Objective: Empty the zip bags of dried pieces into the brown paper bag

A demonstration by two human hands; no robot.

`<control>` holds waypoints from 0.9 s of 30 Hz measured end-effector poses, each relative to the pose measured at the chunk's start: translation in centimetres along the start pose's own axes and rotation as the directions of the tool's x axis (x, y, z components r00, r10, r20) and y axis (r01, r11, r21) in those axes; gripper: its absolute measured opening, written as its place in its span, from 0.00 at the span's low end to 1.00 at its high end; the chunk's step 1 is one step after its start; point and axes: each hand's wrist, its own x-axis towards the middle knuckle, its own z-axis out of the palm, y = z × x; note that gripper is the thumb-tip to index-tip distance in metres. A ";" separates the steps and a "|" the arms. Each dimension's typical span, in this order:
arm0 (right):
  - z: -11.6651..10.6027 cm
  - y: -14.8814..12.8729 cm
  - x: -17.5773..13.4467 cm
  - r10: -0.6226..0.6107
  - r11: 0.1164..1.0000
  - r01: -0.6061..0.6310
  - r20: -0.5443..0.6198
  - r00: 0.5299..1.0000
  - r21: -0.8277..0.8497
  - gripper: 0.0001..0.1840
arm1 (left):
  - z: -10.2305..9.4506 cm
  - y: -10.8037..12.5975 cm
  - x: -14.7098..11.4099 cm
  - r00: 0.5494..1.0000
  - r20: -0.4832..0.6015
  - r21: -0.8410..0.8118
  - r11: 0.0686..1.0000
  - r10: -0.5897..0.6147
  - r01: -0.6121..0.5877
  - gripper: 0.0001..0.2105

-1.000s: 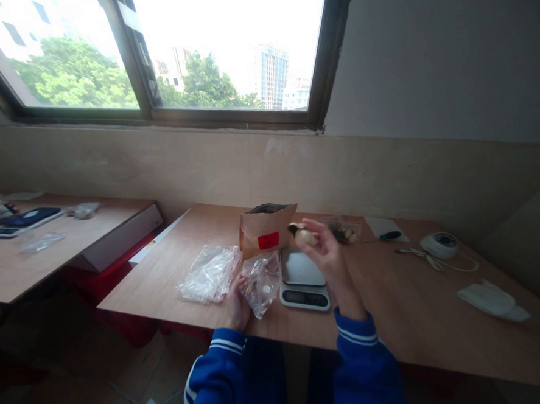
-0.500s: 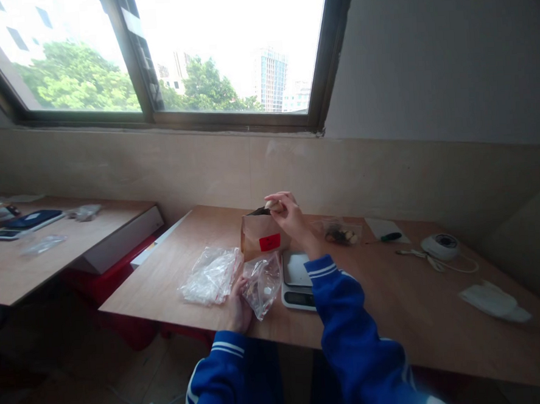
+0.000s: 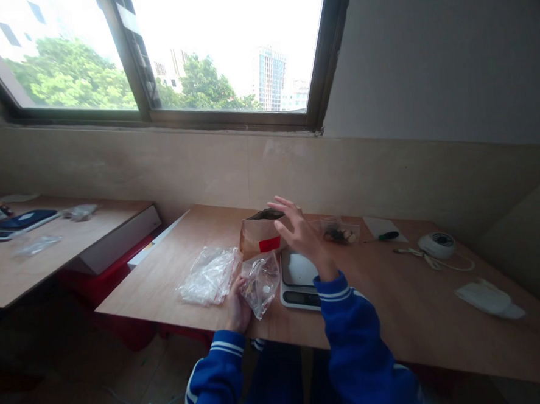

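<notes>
Two bare hands are in view, both forearms in blue sleeves with white cuff stripes, reaching forward from the near edge. The right hand (image 3: 302, 233) is raised at the mouth of the paper bag (image 3: 252, 232), wrist bent leftward, palm down; its fingers are spread wide, thumb apart, with nothing visible between them. The left hand (image 3: 238, 307) lies low at the near edge, its fingers closed on the side of one clear bag (image 3: 262, 286), which stands in front of the paper bag and has small contents too blurred to identify. Count: one paper bag, upright and open-topped, bearing one red label (image 3: 269, 244); one kitchen scale (image 3: 299, 278), just right of the held bag, partly covered by the right arm; one pile of plastic bags (image 3: 209, 276) to the left, number not determinable; one filled bag (image 3: 340, 232) of dark and pale pieces behind the scale; one screwdriver (image 3: 388, 235) lying on one paper sheet (image 3: 376, 226); one white camera (image 3: 437, 245) with cable; one white cloth (image 3: 489, 299) at far right. The counter (image 3: 377, 311) is brown wood; a second counter (image 3: 93, 234) stands apart at left. Behind is a tiled wall beneath one window (image 3: 228, 52), trees and buildings outside.
</notes>
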 end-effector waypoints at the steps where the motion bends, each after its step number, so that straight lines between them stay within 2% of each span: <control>1: -0.2 -0.6 -0.9 0.006 0.997 -0.008 0.023 1.000 0.071 0.18 | 0.0 0.0 0.0 1.000 -0.001 -0.003 1.000 -0.003 0.003 0.08; 4: -0.2 -1.5 -3.8 0.093 0.975 -0.128 0.187 0.978 0.182 0.16 | 0.0 0.1 0.0 1.000 -0.005 -0.006 1.000 0.001 -0.001 0.08; 7: 1.1 -1.2 -6.5 0.206 0.962 -0.249 0.298 0.932 0.113 0.17 | 0.0 0.0 0.0 1.000 0.000 -0.004 1.000 0.031 -0.031 0.09; 10: 3.5 -0.4 -8.2 0.265 0.957 -0.287 0.307 0.914 0.027 0.14 | -0.1 -0.1 0.1 0.999 0.008 -0.017 0.999 0.031 -0.031 0.09; 14: 6.6 0.0 -8.8 0.275 0.960 -0.276 0.344 0.898 -0.048 0.07 | -0.3 -0.3 0.2 1.000 0.019 -0.005 1.000 0.014 -0.014 0.09; 18: 7.9 -0.1 -8.9 0.310 0.949 -0.312 0.322 0.895 -0.045 0.08 | -0.6 -0.3 0.3 1.000 0.005 0.029 0.999 0.025 -0.025 0.10; 21: 7.2 -0.2 -9.1 0.314 0.938 -0.345 0.332 0.889 0.036 0.10 | -0.6 -0.3 0.3 1.000 0.005 0.045 0.999 -0.003 0.003 0.10; 24: 4.8 -0.6 -8.9 0.308 0.926 -0.362 0.341 0.888 0.106 0.09 | -0.5 -0.3 0.2 1.000 0.022 0.040 0.999 -0.007 0.006 0.10; 27: 1.5 -1.2 -7.7 0.301 0.945 -0.322 0.219 0.928 0.064 0.07 | -0.4 -0.3 0.3 0.999 0.031 0.038 0.999 0.021 -0.022 0.10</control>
